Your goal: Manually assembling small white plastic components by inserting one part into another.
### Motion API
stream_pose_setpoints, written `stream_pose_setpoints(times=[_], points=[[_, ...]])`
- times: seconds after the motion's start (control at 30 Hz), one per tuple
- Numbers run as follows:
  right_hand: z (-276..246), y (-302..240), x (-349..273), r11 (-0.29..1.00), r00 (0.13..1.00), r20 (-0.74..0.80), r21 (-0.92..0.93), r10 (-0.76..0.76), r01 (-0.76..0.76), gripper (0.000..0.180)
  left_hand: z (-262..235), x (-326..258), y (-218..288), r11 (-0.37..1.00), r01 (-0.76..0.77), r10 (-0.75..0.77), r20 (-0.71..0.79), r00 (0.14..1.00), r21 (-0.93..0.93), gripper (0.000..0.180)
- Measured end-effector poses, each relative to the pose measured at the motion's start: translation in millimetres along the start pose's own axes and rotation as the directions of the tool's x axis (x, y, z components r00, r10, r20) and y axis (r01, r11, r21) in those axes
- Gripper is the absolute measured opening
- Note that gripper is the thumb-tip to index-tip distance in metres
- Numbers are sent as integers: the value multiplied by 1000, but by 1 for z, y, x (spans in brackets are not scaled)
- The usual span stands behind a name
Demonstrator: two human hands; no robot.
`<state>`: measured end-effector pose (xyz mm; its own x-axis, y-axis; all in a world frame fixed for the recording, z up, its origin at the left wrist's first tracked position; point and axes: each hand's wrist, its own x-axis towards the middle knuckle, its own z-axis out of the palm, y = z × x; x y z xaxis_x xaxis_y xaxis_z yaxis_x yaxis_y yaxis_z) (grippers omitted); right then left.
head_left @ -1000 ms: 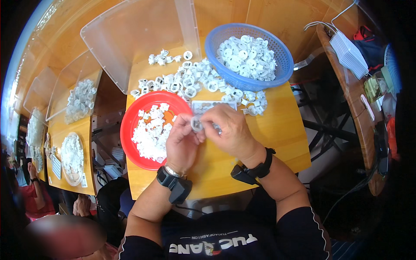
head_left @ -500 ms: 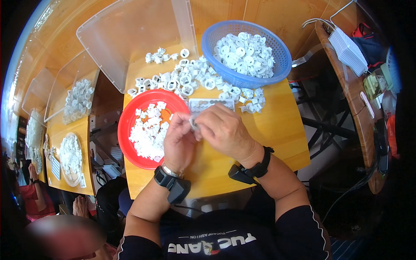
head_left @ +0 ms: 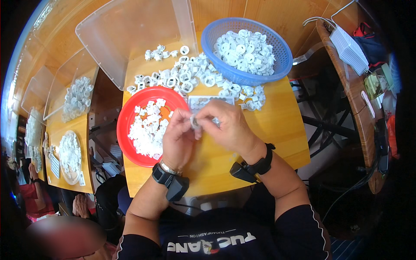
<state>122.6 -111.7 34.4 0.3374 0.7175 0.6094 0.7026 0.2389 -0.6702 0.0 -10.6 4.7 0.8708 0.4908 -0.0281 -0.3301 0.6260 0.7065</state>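
Between the fingertips of both hands is a small white ring-shaped plastic part (head_left: 194, 121). My left hand (head_left: 178, 138) is closed on its left side, beside a red basin (head_left: 123, 138) of small white plastic pieces (head_left: 149, 135). From the right, my right hand (head_left: 229, 129) pinches the same part with thumb and forefinger. Just beyond the hands lies a white tray (head_left: 229, 99) with rows of round grey pieces, partly covered by my right hand. Fine detail of the held part is too small to make out.
Loose white round parts (head_left: 185, 77) spread across the far side of the wooden table (head_left: 277, 134). A blue basket (head_left: 282, 65) full of similar parts stands far right, a clear plastic bin (head_left: 138, 39) far left. Another person's hand (head_left: 81, 206) shows at lower left, by a neighbouring table (head_left: 89, 173).
My right hand has shifted slightly right and its wrist has turned, uncovering more of the held part. My left hand has barely moved.
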Motion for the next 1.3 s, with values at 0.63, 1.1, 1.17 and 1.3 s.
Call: stream_pose_setpoints(times=[0.63, 1.1, 1.17, 1.3], points=[[1, 5, -1, 875, 930, 171, 317, 326, -365, 4, -4, 1, -5, 1000, -9, 8, -21, 1000, -27, 10], [7, 2, -4, 614, 809, 311, 532, 498, -583, 8, -4, 2, -5, 999, -36, 36, 6, 999, -32, 12], [9, 1, -3, 597, 811, 302, 557, 502, -577, 8, -6, -1, -6, 999, -37, 37, -11, 999, -28, 12], [5, 11, -5, 573, 799, 327, 566, 504, -593, 9, 0, -1, -6, 999, -24, 24, -23, 999, -21, 13]])
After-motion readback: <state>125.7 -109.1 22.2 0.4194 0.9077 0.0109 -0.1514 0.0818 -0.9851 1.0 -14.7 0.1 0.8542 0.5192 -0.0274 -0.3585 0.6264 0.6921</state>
